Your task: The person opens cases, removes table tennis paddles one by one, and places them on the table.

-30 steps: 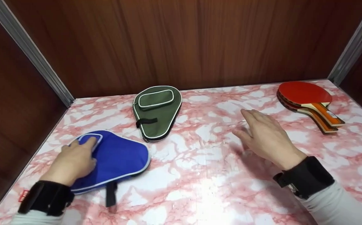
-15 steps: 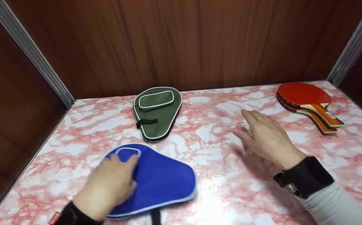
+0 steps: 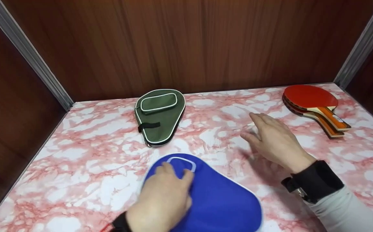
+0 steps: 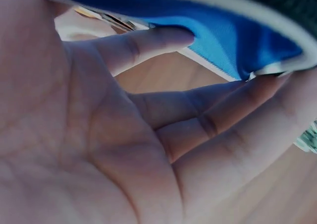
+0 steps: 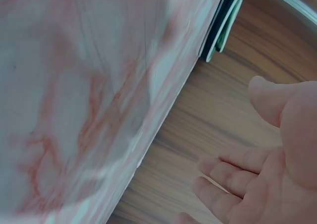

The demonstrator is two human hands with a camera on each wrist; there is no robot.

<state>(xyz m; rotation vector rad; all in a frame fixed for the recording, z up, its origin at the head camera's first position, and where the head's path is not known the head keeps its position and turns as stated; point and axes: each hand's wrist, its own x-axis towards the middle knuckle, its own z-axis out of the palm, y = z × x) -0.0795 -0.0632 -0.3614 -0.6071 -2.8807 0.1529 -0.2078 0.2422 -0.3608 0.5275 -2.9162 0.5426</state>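
A blue table tennis paddle case [image 3: 225, 199] with white piping lies at the front middle of the head view, its wide end towards the left. My left hand [image 3: 164, 196] grips it at the small piped pocket near its far left edge. In the left wrist view, the thumb [image 4: 168, 38] meets the blue cloth and the other fingers reach its piped rim. The lower part of the case is cut off by the frame. My right hand [image 3: 276, 141] hovers over the table at the right, holding nothing, its fingers extended and thumb apart.
A green paddle case [image 3: 164, 119] with a front pocket and black strap lies at the back, left of centre. Two stacked table tennis paddles [image 3: 310, 96] with orange handles lie at the back right. Dark wooden panels [image 3: 202, 45] enclose the pink marbled table [image 3: 86, 151].
My left hand has carried the blue case from the left side to the front middle, rightwards and nearer to me. My right hand has stayed in place.
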